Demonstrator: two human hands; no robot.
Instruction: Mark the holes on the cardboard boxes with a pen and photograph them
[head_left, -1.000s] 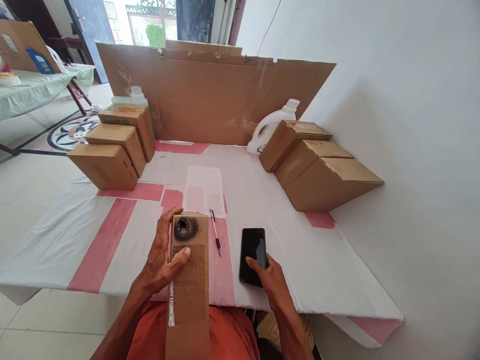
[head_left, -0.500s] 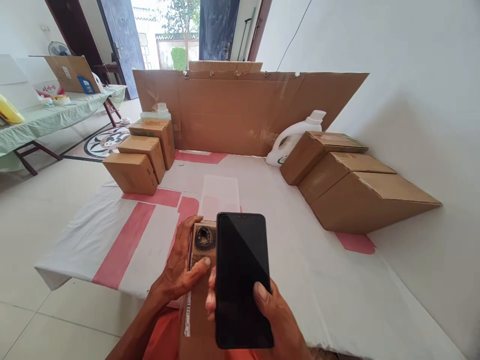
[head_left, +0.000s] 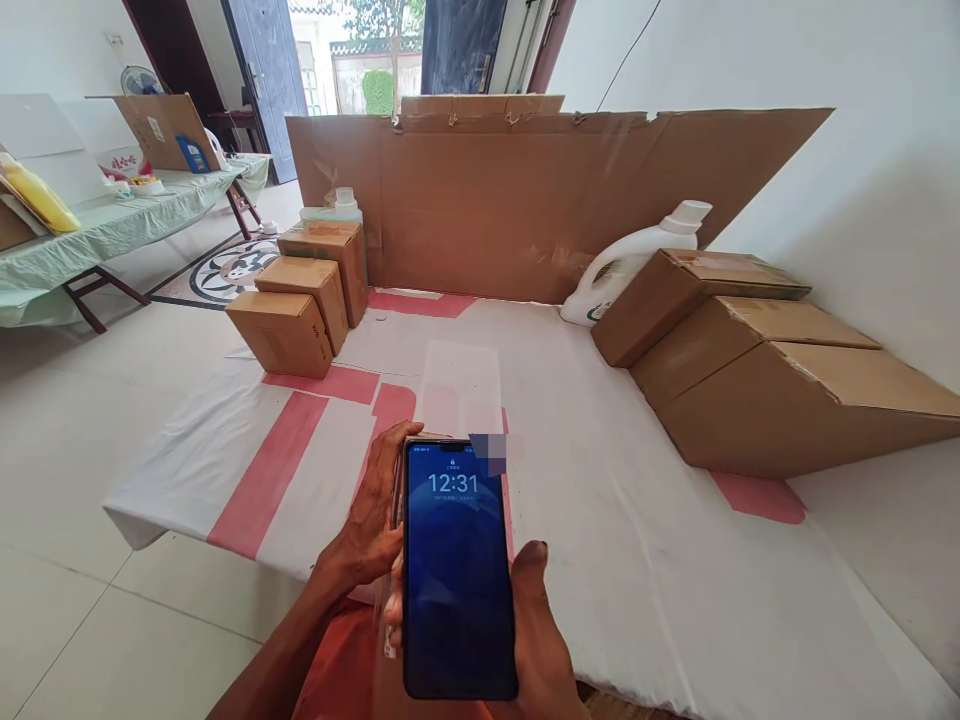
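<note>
In my right hand [head_left: 536,620] is a smartphone [head_left: 457,590], held upright with its lit blue lock screen showing 12:31. The right thumb stands up off the phone's right edge, while the fingers wrap behind its left edge. My left hand [head_left: 373,510] grips the left side of a narrow cardboard box [head_left: 386,680]. Most of that box is hidden behind the phone; only its left edge and lower part show. Both hands are at the near edge of a white-covered table [head_left: 600,520].
Several cardboard boxes stand at the left [head_left: 277,330] and right [head_left: 750,390] of the table. A white jug [head_left: 637,260] leans behind the right boxes. A tall cardboard panel [head_left: 480,200] closes off the back. Another table [head_left: 172,215] with a green cover stands far left.
The phone's screen has gone from black to lit. It has shifted left over the box's top, hiding the round hole there. My right thumb has lifted off the screen.
</note>
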